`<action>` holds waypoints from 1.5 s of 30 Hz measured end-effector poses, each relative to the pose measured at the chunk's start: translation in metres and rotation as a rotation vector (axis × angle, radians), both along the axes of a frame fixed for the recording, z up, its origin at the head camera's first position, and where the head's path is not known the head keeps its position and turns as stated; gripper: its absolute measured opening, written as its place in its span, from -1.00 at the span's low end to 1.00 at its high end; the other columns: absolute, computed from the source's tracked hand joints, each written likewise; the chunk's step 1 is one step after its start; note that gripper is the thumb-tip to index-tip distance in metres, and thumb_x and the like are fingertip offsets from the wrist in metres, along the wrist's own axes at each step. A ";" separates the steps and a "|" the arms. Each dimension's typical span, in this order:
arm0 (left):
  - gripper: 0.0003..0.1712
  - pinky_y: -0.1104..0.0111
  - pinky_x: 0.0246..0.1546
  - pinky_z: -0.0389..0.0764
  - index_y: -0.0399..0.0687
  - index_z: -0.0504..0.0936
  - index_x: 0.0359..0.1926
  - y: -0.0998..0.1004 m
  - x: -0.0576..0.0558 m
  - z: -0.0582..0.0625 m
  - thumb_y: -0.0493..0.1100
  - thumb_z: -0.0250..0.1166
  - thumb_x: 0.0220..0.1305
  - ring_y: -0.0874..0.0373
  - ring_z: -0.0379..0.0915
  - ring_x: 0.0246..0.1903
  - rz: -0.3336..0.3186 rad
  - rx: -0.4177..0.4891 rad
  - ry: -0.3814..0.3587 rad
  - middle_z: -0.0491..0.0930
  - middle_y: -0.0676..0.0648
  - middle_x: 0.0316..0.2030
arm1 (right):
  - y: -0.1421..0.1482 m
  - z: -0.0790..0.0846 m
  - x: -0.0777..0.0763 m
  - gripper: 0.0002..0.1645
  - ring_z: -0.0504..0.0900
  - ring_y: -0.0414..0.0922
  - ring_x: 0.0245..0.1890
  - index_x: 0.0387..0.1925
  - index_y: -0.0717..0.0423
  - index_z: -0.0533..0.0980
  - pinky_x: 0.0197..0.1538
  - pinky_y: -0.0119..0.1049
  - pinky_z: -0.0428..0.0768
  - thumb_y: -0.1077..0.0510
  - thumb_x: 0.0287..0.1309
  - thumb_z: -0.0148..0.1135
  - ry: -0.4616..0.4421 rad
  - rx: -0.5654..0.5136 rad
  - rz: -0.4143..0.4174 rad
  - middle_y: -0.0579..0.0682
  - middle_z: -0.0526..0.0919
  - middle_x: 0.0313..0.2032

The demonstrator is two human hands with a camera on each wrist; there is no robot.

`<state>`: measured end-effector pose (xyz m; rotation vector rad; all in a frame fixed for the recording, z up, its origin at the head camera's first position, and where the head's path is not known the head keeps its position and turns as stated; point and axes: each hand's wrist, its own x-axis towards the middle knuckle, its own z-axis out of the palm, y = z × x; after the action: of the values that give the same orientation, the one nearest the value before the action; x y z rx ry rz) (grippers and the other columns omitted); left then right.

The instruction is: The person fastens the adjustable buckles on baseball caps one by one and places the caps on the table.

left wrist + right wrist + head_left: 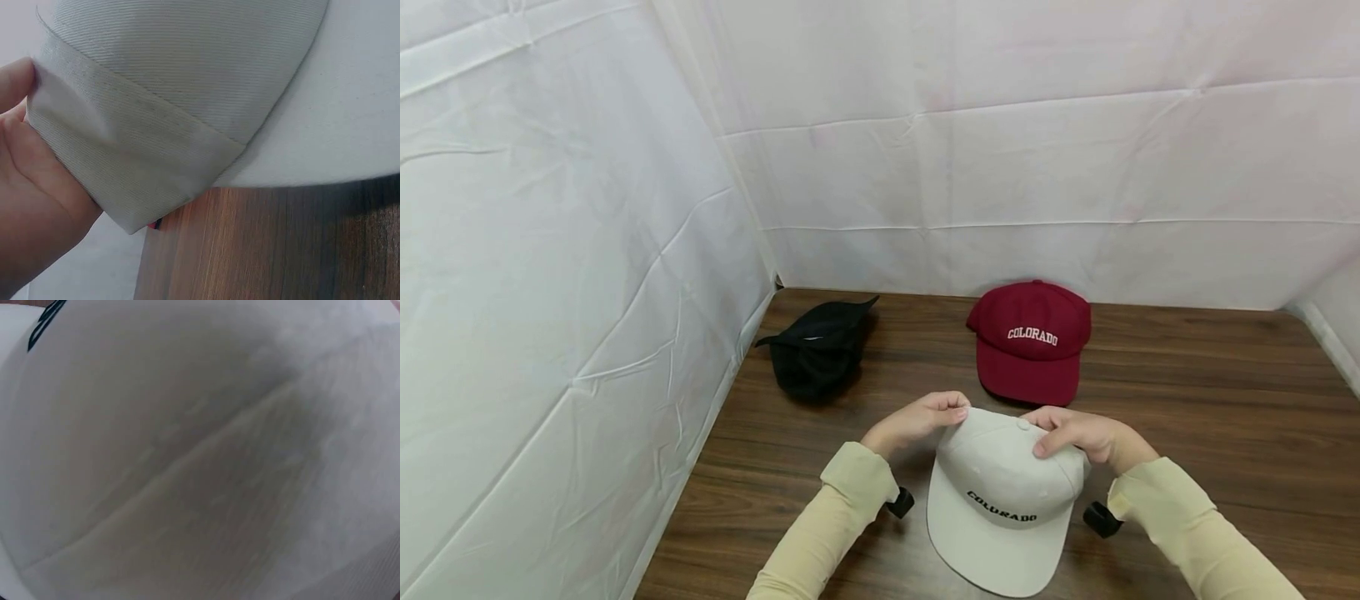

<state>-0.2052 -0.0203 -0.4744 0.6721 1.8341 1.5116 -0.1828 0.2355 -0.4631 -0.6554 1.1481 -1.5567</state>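
A cream baseball cap (1000,467) with dark COLORADO lettering is between both hands, brim toward the person. My left hand (925,421) pinches its back left edge between thumb and fingers. From the other side, my right hand (1086,435) grips the crown, thumb on top and fingers partly hidden behind the fabric. The left wrist view shows the cap's ribbed side panel and lower band (134,119), with the thumb and palm at its edge. Cap fabric (156,456) with a raised seam fills the right wrist view, where no fingers show.
A maroon cap (1033,333) with white COLORADO lettering sits just behind the cream one, brim forward. Farther left lies a black cap (816,350). All are on or over a dark wooden table (1210,400), with white cloth walls (1000,167) at the back and sides.
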 end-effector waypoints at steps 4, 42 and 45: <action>-0.85 0.50 -0.29 0.32 -0.32 0.37 -0.27 -0.002 -0.001 0.000 -0.26 0.00 0.27 0.31 0.31 -0.36 0.050 0.008 -0.006 0.39 0.07 -0.44 | 0.000 -0.001 0.001 -0.52 0.62 -0.21 -0.23 -0.08 0.05 0.47 -0.23 -0.33 0.56 0.45 0.06 -0.21 -0.003 -0.046 -0.007 -0.10 0.64 -0.19; -0.83 0.40 -0.49 0.23 -0.24 0.42 -0.43 -0.046 0.004 -0.038 -0.23 0.01 0.24 0.15 0.18 -0.52 0.158 -0.371 0.053 0.26 0.00 -0.56 | 0.032 -0.047 0.003 -0.75 0.47 -0.26 -0.31 -0.34 0.26 0.42 -0.15 -0.25 0.45 0.14 0.22 -0.08 0.365 0.463 -0.175 -0.13 0.52 -0.37; -0.70 0.40 -0.40 0.21 -0.15 0.31 -0.52 -0.044 0.005 -0.037 -0.11 -0.07 0.32 0.16 0.16 -0.48 0.145 -0.315 0.021 0.21 0.02 -0.57 | 0.033 -0.050 0.003 -0.80 0.50 -0.26 -0.25 -0.29 0.06 0.44 -0.08 -0.21 0.44 0.16 0.26 -0.15 0.270 0.369 -0.187 -0.18 0.54 -0.31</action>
<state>-0.2005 -0.0647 -0.5115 0.4126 2.1147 1.2654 -0.1800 0.2684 -0.5130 -0.5296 1.6912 -1.3820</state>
